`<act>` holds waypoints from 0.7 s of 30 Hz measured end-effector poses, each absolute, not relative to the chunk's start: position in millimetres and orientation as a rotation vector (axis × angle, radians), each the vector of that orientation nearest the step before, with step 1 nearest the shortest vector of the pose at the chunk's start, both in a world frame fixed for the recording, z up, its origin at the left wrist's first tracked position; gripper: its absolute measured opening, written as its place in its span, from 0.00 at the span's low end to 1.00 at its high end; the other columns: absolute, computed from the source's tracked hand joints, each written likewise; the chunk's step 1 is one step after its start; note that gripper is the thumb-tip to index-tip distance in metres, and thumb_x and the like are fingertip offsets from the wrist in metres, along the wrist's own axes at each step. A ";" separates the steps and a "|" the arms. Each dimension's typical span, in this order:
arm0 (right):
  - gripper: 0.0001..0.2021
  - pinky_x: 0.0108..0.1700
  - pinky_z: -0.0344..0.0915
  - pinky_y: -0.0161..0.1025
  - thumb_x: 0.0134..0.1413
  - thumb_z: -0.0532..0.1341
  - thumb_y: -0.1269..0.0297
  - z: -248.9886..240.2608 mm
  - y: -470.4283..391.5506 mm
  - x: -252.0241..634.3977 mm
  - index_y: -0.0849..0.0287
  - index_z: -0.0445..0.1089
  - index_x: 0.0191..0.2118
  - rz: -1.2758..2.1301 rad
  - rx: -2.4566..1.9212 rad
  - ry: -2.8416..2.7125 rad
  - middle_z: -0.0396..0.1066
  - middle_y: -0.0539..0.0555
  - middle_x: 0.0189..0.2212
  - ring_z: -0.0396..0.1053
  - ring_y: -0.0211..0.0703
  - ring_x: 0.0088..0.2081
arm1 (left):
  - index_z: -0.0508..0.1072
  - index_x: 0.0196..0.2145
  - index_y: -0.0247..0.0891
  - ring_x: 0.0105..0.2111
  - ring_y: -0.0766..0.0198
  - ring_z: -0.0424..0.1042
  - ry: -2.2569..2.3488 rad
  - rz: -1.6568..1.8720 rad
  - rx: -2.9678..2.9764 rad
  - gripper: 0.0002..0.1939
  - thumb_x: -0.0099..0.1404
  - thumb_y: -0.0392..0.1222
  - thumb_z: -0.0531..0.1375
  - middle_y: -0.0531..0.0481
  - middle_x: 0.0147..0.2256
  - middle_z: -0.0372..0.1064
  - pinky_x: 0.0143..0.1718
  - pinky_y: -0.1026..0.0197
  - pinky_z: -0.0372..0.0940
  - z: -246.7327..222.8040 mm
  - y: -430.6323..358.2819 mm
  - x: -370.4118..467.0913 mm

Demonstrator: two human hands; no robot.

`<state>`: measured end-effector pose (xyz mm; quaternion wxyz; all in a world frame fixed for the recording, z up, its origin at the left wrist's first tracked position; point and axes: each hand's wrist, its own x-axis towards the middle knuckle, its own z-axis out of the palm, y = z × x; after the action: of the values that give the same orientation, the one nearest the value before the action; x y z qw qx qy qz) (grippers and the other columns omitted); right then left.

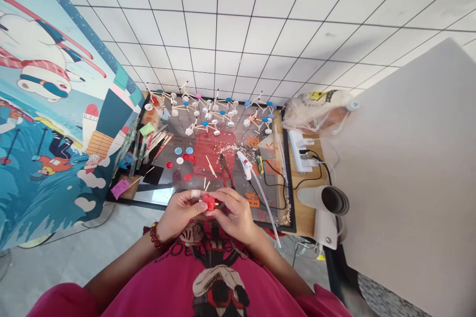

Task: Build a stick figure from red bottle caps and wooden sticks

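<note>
Between my two hands, close to my chest at the table's front edge, is a small red piece [209, 202]. My left hand [182, 213] pinches it from the left, with a pale wrap round one finger. The fingers of my right hand [236, 214] close on its right side. Just beyond my hands lie thin wooden sticks [211, 166], pliers with red handles [226, 171] and a white glue gun [245, 164]. Red, white and blue bottle caps [178, 151] are scattered to the left of the sticks.
Several stick-and-cap structures [211, 115] stand along the table's back edge. Bundled sticks [156, 141] and a pink packet [121, 187] lie at left. At right are a power strip [297, 151], cables, stacked cups [322, 199] and a plastic bag [316, 111].
</note>
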<state>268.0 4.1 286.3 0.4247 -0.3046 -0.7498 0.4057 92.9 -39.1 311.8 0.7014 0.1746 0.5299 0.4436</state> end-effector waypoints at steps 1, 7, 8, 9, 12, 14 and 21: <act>0.15 0.39 0.75 0.37 0.60 0.65 0.58 286.0 3.5 267.8 0.52 0.72 0.52 1.022 -0.769 -1.860 0.75 0.54 0.38 0.75 0.42 0.37 | 0.79 0.36 0.32 0.29 0.64 0.76 1.202 0.978 0.419 0.19 0.48 0.45 0.75 0.47 0.29 0.78 0.35 0.62 0.73 312.9 -38.7 92.8; 0.16 0.38 0.75 0.36 0.59 0.66 0.57 282.1 -0.4 264.1 0.53 0.73 0.52 1.031 -0.784 -1.779 0.75 0.55 0.38 0.75 0.42 0.36 | 0.80 0.36 0.34 0.31 0.61 0.76 1.265 0.979 0.532 0.21 0.43 0.42 0.76 0.48 0.30 0.79 0.35 0.60 0.73 316.1 -37.7 89.3; 0.16 0.38 0.75 0.36 0.59 0.66 0.55 281.2 -0.1 263.5 0.53 0.73 0.51 1.041 -0.792 -1.781 0.75 0.54 0.38 0.75 0.41 0.36 | 0.79 0.35 0.34 0.30 0.62 0.76 1.263 0.984 0.533 0.20 0.44 0.43 0.76 0.48 0.30 0.78 0.34 0.61 0.72 315.4 -37.2 88.3; 0.17 0.39 0.75 0.37 0.58 0.66 0.54 280.4 0.6 263.1 0.53 0.73 0.51 1.053 -0.800 -1.793 0.74 0.54 0.38 0.75 0.41 0.36 | 0.79 0.34 0.34 0.28 0.63 0.75 1.251 0.989 0.526 0.19 0.46 0.44 0.75 0.48 0.29 0.78 0.32 0.62 0.71 314.5 -36.5 87.4; 0.27 0.43 0.75 0.39 0.53 0.68 0.49 278.8 2.9 263.1 0.53 0.69 0.57 1.081 -0.813 -1.853 0.72 0.55 0.40 0.74 0.43 0.39 | 0.77 0.29 0.32 0.21 0.67 0.70 1.162 0.961 0.450 0.18 0.52 0.51 0.72 0.48 0.24 0.75 0.25 0.65 0.67 311.3 -34.4 87.0; 0.32 0.45 0.74 0.41 0.53 0.69 0.48 278.9 3.9 264.1 0.53 0.65 0.61 1.101 -0.798 -1.879 0.71 0.56 0.43 0.74 0.44 0.42 | 0.74 0.25 0.32 0.20 0.69 0.68 1.116 0.942 0.372 0.20 0.54 0.54 0.71 0.49 0.23 0.72 0.23 0.66 0.65 309.4 -33.7 89.0; 0.19 0.45 0.73 0.39 0.61 0.63 0.52 280.9 4.9 268.1 0.52 0.71 0.55 1.175 -0.770 -1.839 0.71 0.54 0.41 0.73 0.42 0.41 | 0.77 0.34 0.34 0.27 0.64 0.74 1.068 0.953 0.258 0.22 0.53 0.57 0.70 0.48 0.29 0.76 0.33 0.61 0.71 308.4 -36.0 91.7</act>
<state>268.1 4.9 280.9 0.4022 -0.3047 -0.7275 0.4649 91.7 -36.0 308.4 0.7470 0.1177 0.4883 0.4355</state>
